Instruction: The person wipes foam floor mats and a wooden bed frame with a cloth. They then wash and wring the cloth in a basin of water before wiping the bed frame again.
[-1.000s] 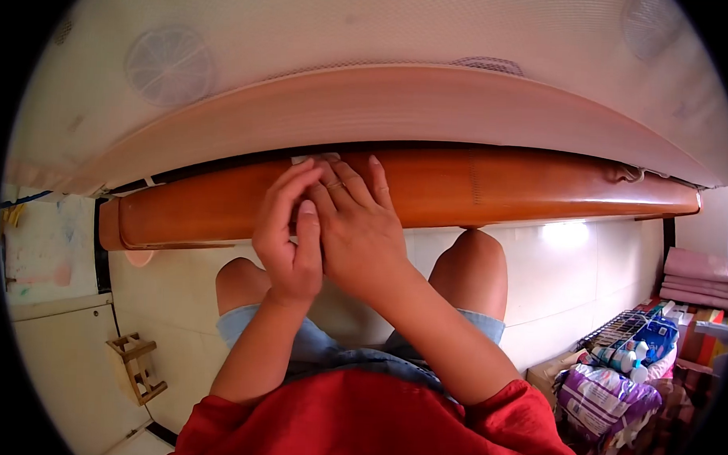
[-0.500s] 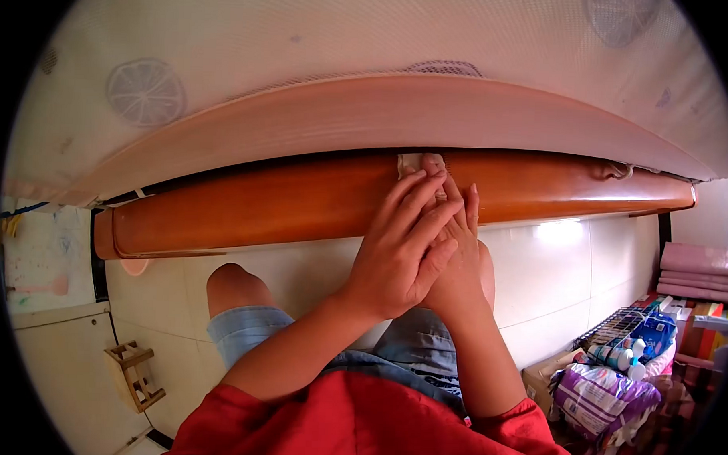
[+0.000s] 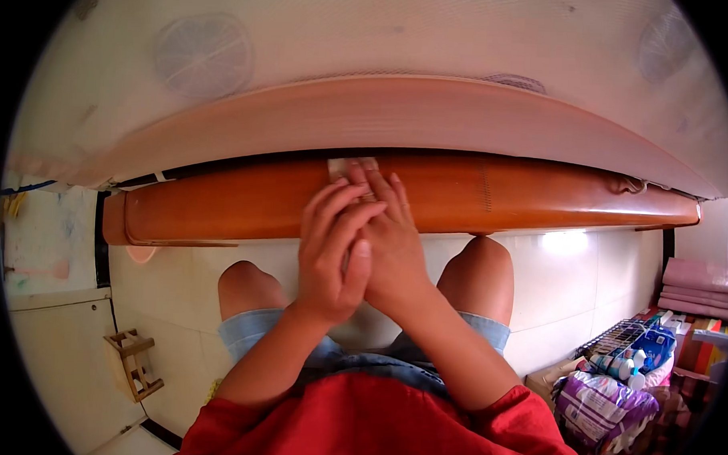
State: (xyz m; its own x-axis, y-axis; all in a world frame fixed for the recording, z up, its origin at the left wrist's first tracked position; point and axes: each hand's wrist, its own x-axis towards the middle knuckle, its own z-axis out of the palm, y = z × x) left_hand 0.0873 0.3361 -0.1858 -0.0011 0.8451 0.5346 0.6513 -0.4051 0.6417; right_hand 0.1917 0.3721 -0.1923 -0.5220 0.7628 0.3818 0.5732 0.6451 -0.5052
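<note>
Under the fingertips of my right hand point(image 3: 391, 248), a small pale flat piece point(image 3: 338, 169), like folded cloth or paper, is pressed against the glossy reddish-brown wooden rail point(image 3: 437, 186). The right fingers reach forward, nearly straight, and hide much of the piece. My left hand point(image 3: 323, 246) rests partly over the right one, its fingers extended and slightly apart, with the thumb along the back of the right hand. A row of small dark tick marks point(image 3: 486, 189) shows on the rail to the right of the hands.
Pale netting point(image 3: 386, 44) with a pinkish border hangs just behind the rail. My bare knees point(image 3: 479, 272) are below it. On the right, a purple-and-white package point(image 3: 606, 404), bottles point(image 3: 624, 365) and a wire basket sit together. A small wooden rack point(image 3: 135, 364) stands at left.
Both hands, still overlapped, have slid left along the rail with the pale piece. The tick marks are uncovered now, and my right knee shows more fully.
</note>
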